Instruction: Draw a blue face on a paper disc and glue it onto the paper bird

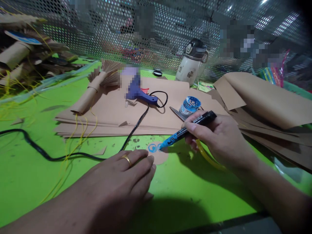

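In the head view my right hand point(214, 135) is closed around a blue paint marker point(179, 136) with a black rear end. The marker's tip rests on a small round piece of brown paper point(159, 158), which bears two blue ring-like marks. My left hand point(130, 172), with a ring on one finger, lies flat, its fingertips touching the paper's left edge. A pointed metal blade point(177, 112) and a yellow loop point(209, 157) show on either side of my right hand, seemingly scissors. Whether the hand also grips them is hidden.
Behind the hands lie stacked brown paper sheets point(114, 126), a blue glue gun point(146, 97) with a black cord, a blue-stained jar point(191, 104) and a rolled paper piece point(89, 92). A bottle point(188, 66) stands farther back. More brown paper point(270, 97) is at right, yellow strings at left.
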A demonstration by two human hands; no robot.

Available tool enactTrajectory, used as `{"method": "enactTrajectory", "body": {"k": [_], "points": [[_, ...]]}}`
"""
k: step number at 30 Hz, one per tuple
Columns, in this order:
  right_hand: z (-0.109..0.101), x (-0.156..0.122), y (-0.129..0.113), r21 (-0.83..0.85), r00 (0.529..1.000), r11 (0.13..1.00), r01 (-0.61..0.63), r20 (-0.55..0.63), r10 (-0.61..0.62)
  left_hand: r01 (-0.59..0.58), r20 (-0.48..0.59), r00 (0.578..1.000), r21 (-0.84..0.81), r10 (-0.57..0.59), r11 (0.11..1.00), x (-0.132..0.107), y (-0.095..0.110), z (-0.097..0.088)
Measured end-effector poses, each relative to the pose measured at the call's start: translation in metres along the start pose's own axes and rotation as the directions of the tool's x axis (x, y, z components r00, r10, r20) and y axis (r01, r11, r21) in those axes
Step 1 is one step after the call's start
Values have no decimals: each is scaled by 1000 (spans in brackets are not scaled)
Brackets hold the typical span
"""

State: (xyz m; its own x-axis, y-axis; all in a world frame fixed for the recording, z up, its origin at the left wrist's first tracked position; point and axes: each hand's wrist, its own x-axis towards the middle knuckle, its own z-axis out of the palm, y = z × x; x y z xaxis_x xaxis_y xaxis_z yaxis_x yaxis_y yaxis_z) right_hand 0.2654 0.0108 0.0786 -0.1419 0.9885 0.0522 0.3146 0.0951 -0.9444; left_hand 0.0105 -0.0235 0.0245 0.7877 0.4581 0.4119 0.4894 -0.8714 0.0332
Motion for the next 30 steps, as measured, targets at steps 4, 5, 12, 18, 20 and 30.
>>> {"method": "enactTrajectory", "body": {"k": [4,5,12,18,20,30], "points": [[3,-1,2,8,996,1000,25,83,-25,0,-23,1000,36,1,999,0,-1,1],[4,0,2,10,996,1000,28,83,-28,-15,-21,1000,38,16,999,1,-2,1],[-3,3,1,-4,999,1000,0,-35,0,-49,-12,999,69,50,996,5,-3,-2],[-8,3,-3,-68,999,998,14,-43,-17,-40,-22,999,50,41,998,3,-3,-4],[-8,2,-4,-89,999,996,21,-29,-24,-31,-10,999,38,31,999,1,-3,-3],[2,0,-2,-20,998,1000,-25,53,26,-57,34,998,101,54,993,1,-4,-1]]}}
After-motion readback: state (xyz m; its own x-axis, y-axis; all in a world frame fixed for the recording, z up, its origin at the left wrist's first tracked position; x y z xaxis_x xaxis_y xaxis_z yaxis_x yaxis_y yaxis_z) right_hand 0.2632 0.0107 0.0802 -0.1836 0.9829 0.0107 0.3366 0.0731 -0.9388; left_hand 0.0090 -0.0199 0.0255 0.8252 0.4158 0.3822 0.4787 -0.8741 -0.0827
